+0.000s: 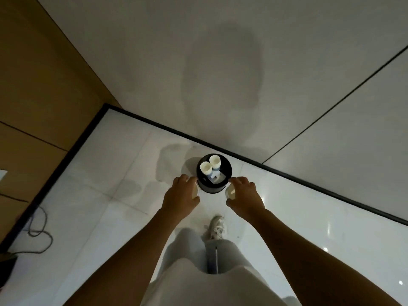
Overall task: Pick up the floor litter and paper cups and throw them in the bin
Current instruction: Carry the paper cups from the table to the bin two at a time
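Head view, centre of the frame: your left hand curls round a paper cup just left of the black bin, and your right hand grips another cup just right of it. Both cups sit beside the rim, not over it. Two cups and a scrap of paper lie inside the bin.

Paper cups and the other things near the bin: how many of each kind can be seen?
Cups in the bin: 2
Cups in hands: 2, one in the left hand, one in the right hand
Paper scrap in bin: 1
Bin: 1
Total: 6
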### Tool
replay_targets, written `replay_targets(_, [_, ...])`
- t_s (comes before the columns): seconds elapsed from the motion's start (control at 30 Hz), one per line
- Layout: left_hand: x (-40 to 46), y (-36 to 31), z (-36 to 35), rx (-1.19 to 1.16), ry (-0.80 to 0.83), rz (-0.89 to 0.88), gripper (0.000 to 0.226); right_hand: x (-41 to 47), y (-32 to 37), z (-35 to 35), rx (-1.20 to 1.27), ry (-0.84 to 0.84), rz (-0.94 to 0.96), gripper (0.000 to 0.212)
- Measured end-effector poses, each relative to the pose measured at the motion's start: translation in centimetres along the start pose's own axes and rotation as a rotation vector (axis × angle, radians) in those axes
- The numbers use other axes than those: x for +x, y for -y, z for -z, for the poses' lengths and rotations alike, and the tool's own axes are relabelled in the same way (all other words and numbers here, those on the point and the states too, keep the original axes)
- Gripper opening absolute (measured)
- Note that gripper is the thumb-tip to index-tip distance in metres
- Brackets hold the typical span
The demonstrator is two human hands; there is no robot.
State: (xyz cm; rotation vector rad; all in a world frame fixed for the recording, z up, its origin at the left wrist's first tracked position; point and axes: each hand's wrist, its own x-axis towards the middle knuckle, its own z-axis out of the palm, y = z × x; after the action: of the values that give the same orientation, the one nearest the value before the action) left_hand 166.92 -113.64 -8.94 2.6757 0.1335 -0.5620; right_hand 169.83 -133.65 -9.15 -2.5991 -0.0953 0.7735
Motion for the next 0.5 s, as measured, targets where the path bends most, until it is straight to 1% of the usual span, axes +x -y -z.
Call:
replay_targets(0.13, [5.0, 1.2, 1.3, -0.033, 0.014, 0.019, 0.060, 5.7, 2.0, 1.2, 0.027, 0.013, 0.020, 0.064])
replay_targets(0.27, [11.3, 2.5, 1.4, -0.018, 0.037, 0.007, 0.061, 11.4, 3.1, 0.6, 0.068, -0.001, -0.014, 0.064])
replay_targets(0.37, [15.8, 3.4, 0.4, -0.015, 0.053, -0.003, 0.062, 15.4, 2.9, -0.9, 0.091, -0.012, -0.061, 0.063])
replay_targets(0.5, [20.2, 4.1, -2.7, -0.072, 0.069, 0.018, 0.060, 20.1, 1.5, -3.6, 0.083, 0.039, -0.087, 0.060])
